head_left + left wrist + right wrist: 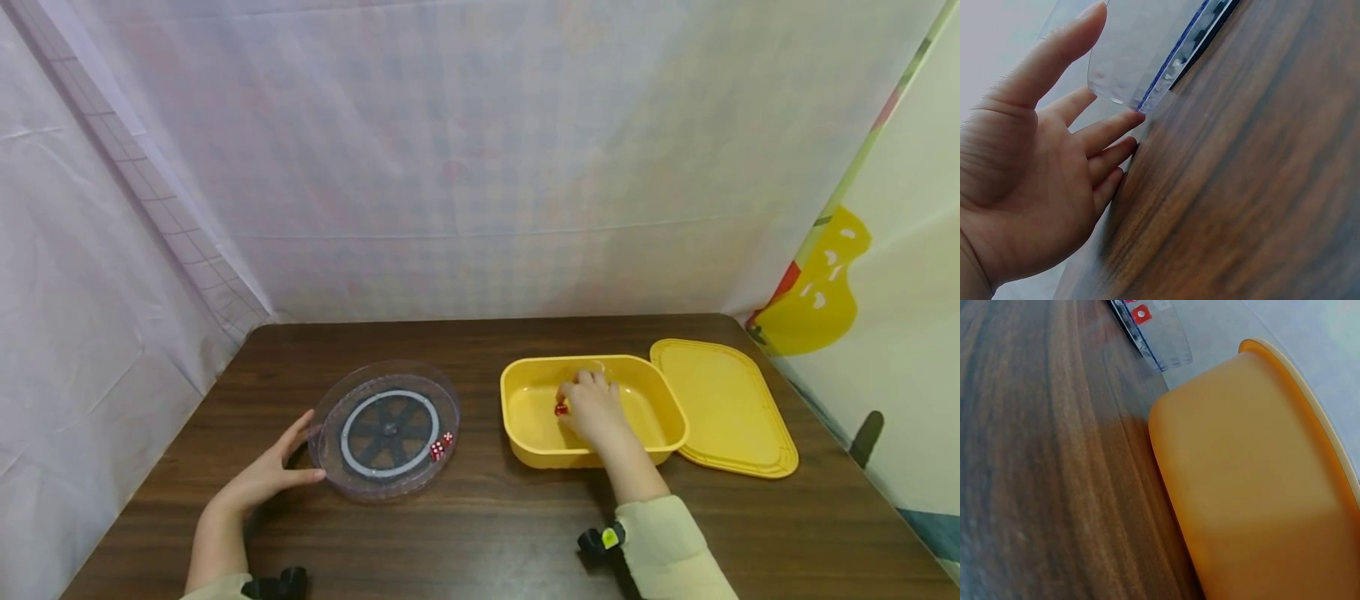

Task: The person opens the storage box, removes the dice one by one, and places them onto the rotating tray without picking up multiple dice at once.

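Observation:
In the head view my left hand [258, 479] lies at the left side of a round clear plastic dish [322, 417], its thumb and fingers spread against the wall. The left wrist view shows those fingers fairly straight, with fingertips at the dish wall [1129, 69]. Two red dice [437, 451] with white dots lie inside the dish at its right. My right hand [597, 408] reaches down into a yellow plastic container [525, 417], where thumb and fingers pinch a red die [561, 409]. The right wrist view has only the container's outer wall [1241, 456]; the hand is hidden there.
A yellow lid [727, 408] lies to the right of the container, its left edge close against the container's rim. Everything stands on a dark wooden table [480, 533]. White cloth [450, 167] hangs behind the table's far edge.

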Available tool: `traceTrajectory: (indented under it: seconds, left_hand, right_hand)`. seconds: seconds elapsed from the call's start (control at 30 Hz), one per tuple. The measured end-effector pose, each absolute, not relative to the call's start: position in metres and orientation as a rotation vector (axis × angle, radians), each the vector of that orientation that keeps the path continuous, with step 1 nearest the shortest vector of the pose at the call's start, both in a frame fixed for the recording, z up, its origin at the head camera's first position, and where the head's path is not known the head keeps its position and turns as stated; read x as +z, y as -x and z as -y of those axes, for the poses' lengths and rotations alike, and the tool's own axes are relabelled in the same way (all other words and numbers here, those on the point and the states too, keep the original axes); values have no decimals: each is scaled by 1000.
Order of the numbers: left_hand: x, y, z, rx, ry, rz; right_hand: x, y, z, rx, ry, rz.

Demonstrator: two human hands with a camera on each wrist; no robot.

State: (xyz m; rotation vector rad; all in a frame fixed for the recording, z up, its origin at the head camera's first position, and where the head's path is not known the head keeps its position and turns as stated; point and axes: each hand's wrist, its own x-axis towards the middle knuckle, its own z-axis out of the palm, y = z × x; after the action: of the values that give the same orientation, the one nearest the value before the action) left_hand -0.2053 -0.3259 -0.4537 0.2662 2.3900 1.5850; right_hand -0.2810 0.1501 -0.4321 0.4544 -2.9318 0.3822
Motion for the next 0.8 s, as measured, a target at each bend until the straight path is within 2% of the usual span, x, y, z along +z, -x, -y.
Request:
traceTrajectory:
  seconds: [0.8]
  left_hand:
    - [-452, 205, 326, 1577, -267, -2390]
  right_hand:
    - [-429, 281, -151, 384, -470, 2940]
